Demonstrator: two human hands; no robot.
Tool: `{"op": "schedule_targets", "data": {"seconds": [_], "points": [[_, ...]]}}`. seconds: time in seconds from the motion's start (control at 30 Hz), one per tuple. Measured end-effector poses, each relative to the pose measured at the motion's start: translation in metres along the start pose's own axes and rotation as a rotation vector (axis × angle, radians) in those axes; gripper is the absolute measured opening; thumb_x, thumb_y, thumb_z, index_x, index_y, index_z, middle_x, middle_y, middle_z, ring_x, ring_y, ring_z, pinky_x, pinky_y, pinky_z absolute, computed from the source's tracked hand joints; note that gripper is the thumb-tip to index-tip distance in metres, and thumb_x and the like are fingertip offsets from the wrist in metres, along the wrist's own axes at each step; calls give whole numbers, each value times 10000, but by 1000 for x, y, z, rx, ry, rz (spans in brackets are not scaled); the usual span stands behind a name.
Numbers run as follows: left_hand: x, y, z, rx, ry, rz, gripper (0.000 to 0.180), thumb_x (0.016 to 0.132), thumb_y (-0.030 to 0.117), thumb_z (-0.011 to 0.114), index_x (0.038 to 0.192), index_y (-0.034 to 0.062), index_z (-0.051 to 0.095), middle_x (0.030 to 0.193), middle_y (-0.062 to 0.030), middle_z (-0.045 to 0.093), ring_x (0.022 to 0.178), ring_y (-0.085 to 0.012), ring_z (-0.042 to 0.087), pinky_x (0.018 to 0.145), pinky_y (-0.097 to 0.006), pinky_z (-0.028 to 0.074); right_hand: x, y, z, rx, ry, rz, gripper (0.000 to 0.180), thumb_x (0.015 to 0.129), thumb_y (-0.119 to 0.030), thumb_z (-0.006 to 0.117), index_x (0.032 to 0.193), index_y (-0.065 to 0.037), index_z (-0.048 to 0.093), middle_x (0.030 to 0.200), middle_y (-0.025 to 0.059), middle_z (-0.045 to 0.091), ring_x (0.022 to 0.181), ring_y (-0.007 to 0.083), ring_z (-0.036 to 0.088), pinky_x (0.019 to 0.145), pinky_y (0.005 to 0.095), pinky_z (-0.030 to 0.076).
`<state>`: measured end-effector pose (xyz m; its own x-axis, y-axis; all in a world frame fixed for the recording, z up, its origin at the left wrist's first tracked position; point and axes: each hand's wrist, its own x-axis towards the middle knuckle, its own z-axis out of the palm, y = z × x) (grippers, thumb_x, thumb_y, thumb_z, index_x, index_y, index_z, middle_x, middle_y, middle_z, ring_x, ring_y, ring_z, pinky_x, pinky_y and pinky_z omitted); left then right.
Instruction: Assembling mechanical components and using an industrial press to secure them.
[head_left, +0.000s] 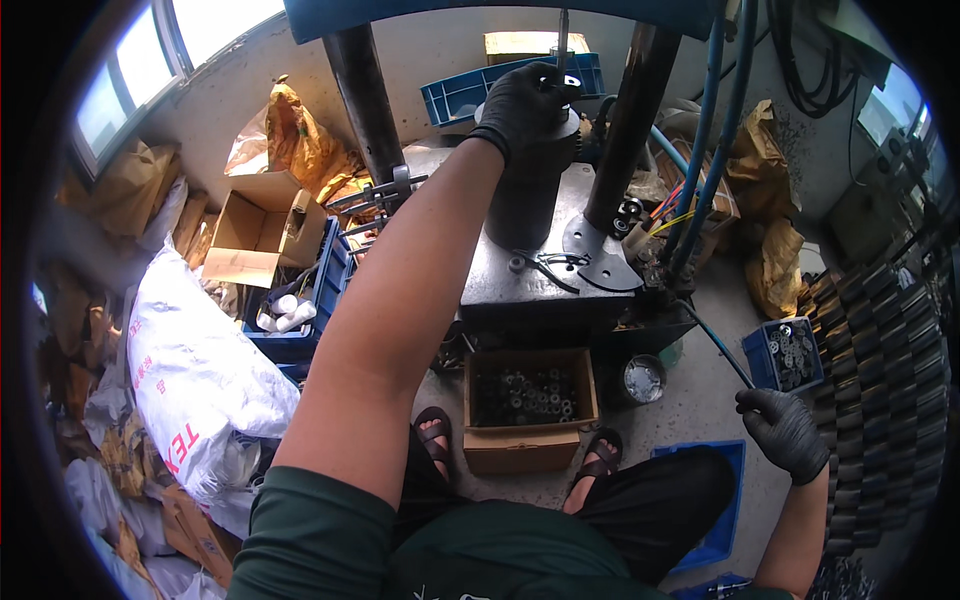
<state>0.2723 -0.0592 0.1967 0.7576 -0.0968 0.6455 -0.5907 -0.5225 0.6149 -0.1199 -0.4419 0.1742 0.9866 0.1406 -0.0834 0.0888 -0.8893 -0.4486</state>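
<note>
My left hand (520, 108), in a dark glove, reaches up to the top of a dark upright cylinder (528, 200) on the press. Its fingers are closed on a small shiny metal ring (572, 81), directly below a thin vertical rod (563, 35). The fingertips partly hide the ring. Low on the right, my gloved right hand (785, 435) is wrapped round the end of a long thin lever (715, 340) that slants down from the press. The cylinder stands on a worn metal press table (480, 270) between two dark columns.
Curved metal plates (605, 265) lie on the press table. Below it, a cardboard box (525, 450) holds small metal rings, beside a round tin (643, 380). A blue crate (785, 355) of parts and stacked dark cylinders (880, 390) stand right; white sacks (195, 370) crowd the left.
</note>
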Motion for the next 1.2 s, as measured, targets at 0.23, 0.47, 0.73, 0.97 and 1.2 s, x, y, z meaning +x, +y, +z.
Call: {"op": "schedule_targets", "data": {"seconds": [0.23,0.47,0.73,0.97,1.2], "points": [[0,0,0,81,17,21,444,891,482,789,1061,73,772,871,-70,752,802,-145,720,789,-306,575,-2,-4,-1,-75,-94,13,314,872,-82,625,1151,38,706,1038,224,749,969,357,740,871,413,582],[-1,3,-2,57,-11,4,472,892,522,769,1071,86,774,887,-83,754,833,-182,722,822,-328,567,0,1,2,76,4,56,305,885,-116,628,1141,21,723,1003,242,742,967,362,739,876,405,586],[-2,4,-3,81,11,28,465,886,534,765,1070,107,779,898,-86,753,842,-184,723,824,-328,565,1,6,3,89,35,101,289,889,-108,634,1136,11,726,981,216,754,946,355,747,860,421,586],[1,0,0,88,2,16,442,881,510,779,1063,108,782,910,-82,759,841,-174,729,817,-330,570,1,-2,-1,-214,-207,-13,301,902,-55,597,1170,21,710,1011,197,764,967,341,750,874,412,582],[1,6,-1,67,-7,5,457,894,498,769,1085,83,768,899,-86,763,848,-186,742,830,-326,577,-1,13,7,104,114,99,256,934,-44,602,1155,26,712,1033,213,750,994,344,735,892,407,570]]}}
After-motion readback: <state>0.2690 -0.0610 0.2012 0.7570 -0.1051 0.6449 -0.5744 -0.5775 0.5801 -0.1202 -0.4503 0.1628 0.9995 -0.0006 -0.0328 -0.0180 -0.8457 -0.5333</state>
